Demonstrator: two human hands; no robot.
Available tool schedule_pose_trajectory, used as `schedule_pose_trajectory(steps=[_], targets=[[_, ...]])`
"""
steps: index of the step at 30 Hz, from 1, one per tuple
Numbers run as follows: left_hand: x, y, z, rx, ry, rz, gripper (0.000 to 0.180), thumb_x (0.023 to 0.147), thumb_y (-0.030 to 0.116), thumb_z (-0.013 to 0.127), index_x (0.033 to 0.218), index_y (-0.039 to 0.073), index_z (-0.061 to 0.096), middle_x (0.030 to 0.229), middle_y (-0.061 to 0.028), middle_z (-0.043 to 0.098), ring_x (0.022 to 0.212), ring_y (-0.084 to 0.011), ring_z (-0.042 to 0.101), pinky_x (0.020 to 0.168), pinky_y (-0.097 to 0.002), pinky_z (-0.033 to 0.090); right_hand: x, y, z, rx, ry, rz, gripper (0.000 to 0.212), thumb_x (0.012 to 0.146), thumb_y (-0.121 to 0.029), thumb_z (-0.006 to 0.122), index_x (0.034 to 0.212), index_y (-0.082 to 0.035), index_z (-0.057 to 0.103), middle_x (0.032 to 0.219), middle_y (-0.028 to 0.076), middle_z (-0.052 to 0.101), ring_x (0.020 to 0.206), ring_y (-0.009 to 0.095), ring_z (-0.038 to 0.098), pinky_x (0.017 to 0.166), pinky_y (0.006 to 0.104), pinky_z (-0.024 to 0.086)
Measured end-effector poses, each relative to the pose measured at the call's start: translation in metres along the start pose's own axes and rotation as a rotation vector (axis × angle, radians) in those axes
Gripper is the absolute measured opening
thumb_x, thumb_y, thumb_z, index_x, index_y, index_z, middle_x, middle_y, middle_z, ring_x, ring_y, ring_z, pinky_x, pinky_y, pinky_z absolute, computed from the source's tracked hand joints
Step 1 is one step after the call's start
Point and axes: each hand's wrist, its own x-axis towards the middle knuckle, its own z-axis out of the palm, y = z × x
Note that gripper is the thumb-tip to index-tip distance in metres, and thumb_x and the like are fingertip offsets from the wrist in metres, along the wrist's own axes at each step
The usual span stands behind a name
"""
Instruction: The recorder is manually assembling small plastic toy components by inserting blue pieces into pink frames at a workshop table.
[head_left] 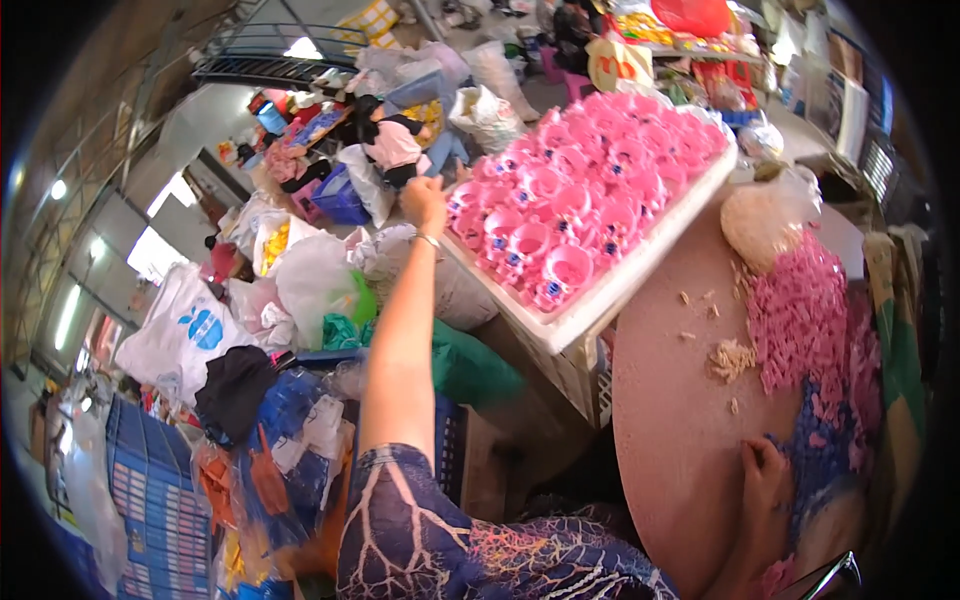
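Note:
My left arm reaches far out, with a bracelet at the wrist. My left hand is closed at the left edge of a white tray; what its fingers hold, if anything, is too small to tell. Rows of pink cup-shaped plastic pieces with small blue parts fill the tray. My right hand rests low on the round table, its fingers curled beside a heap of small blue pieces. Whatever lies between those fingers is hidden. Above the blue heap spreads a big pile of small pink pieces.
Some cream-coloured pieces lie loose on the table, below a clear bag of similar pieces. Blue crates and stuffed bags crowd the left side. Beyond the tray, a person in a pink top sits among sacks.

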Motion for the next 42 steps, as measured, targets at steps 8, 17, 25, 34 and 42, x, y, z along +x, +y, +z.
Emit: schedule_pose_trajectory(steps=[8,17,25,34,42], targets=[[-0.017,0.150,-0.076,-0.299,0.175,0.695,0.019,0.090,0.004,0.071,0.108,0.004,0.076,0.109,-0.0100,0.074,0.097,-0.0237,0.068,0.086,-0.0376,0.052,0.004,-0.021,0.013,-0.087,0.045,-0.100,0.014,0.086,-0.005,0.072,0.099,-0.001,0.073,0.091,0.009,0.073,0.083,0.016,0.067,0.076,0.0274,0.052],[-0.217,0.286,-0.158,-0.734,-0.179,1.808,0.022,0.090,0.011,0.066,0.112,0.009,0.071,0.113,-0.0059,0.069,0.106,-0.0210,0.063,0.089,-0.0355,0.053,-0.003,-0.014,0.020,0.005,0.054,-0.187,0.013,0.083,-0.006,0.073,0.094,0.000,0.071,0.087,0.015,0.071,0.080,0.024,0.069,0.072,0.0346,0.053],[-0.330,0.323,-0.096,-0.942,-0.639,1.443,0.032,0.085,0.009,0.071,0.117,0.006,0.067,0.127,-0.0109,0.063,0.119,-0.0280,0.059,0.095,-0.0443,0.048,-0.004,-0.043,0.000,-0.279,0.278,-0.308,0.011,0.083,-0.009,0.072,0.093,-0.004,0.071,0.092,0.013,0.070,0.086,0.030,0.068,0.076,0.0390,0.051],[-0.361,0.302,-0.083,-1.001,-0.760,1.175,0.031,0.086,0.003,0.069,0.117,0.002,0.067,0.123,-0.0130,0.064,0.116,-0.0324,0.059,0.096,-0.0456,0.048,0.002,-0.029,-0.065,-0.681,0.797,-0.157,0.024,0.076,-0.009,0.076,0.099,-0.004,0.070,0.106,0.015,0.069,0.096,0.037,0.065,0.083,0.0455,0.051],[-0.364,0.316,-0.079,-1.008,-0.703,0.978,0.027,0.090,0.002,0.066,0.117,0.001,0.068,0.120,-0.0126,0.065,0.112,-0.0321,0.061,0.097,-0.0421,0.050,0.056,0.017,-0.162,-1.196,0.630,0.275,0.029,0.080,-0.015,0.075,0.107,-0.005,0.070,0.109,0.019,0.066,0.102,0.042,0.064,0.088,0.0474,0.052]])
